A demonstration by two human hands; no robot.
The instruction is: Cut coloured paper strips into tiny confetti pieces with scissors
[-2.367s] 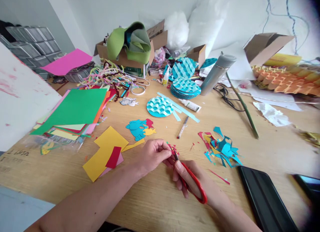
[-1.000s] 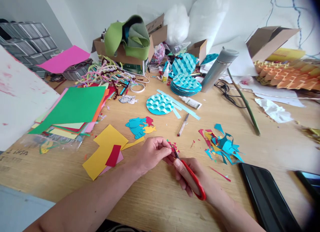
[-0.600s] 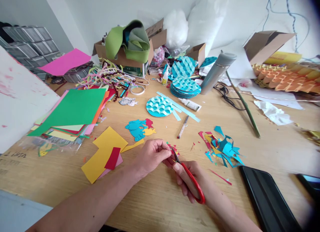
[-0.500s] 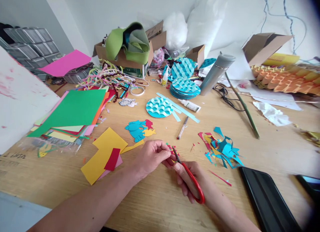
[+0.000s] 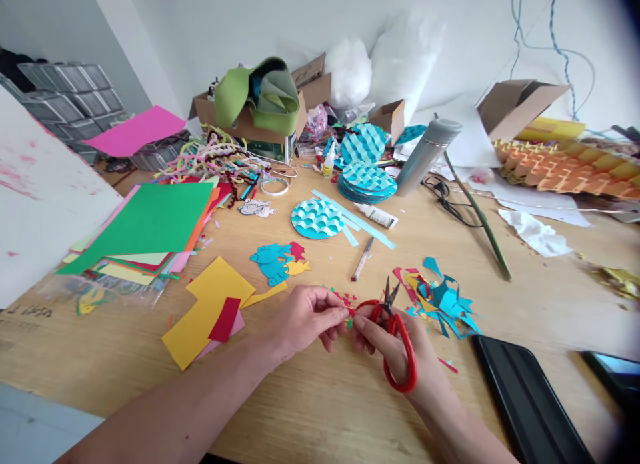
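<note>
Thumb and fingers of my left hand (image 5: 313, 321) are pinched on a small red paper piece (image 5: 351, 311), mostly hidden by the fingertips. My right hand (image 5: 390, 341) holds red-handled scissors (image 5: 411, 367), their dark blades parted and pointing up, away from the paper. Its thumb and fingertips meet close to the red piece as well. Just beyond the hands lie tiny red and green paper snippets (image 5: 345, 297). Further off are blue fish cutouts (image 5: 273, 259), a yellow fish cutout (image 5: 299, 267) and a red cutout (image 5: 297, 251).
Yellow paper (image 5: 193, 321) lies left of my hands, and blue scraps (image 5: 453, 301) are heaped at right beside a black phone-like slab (image 5: 525, 397). A pen (image 5: 363, 259), a wavy blue disc (image 5: 316, 219) and a glue bottle (image 5: 377, 215) are ahead. A grey flask (image 5: 425, 154) stands behind.
The scissors have swung away from the left fingertips, and their blades now point up and are apart. My right fingertips have come up to the small red piece.
</note>
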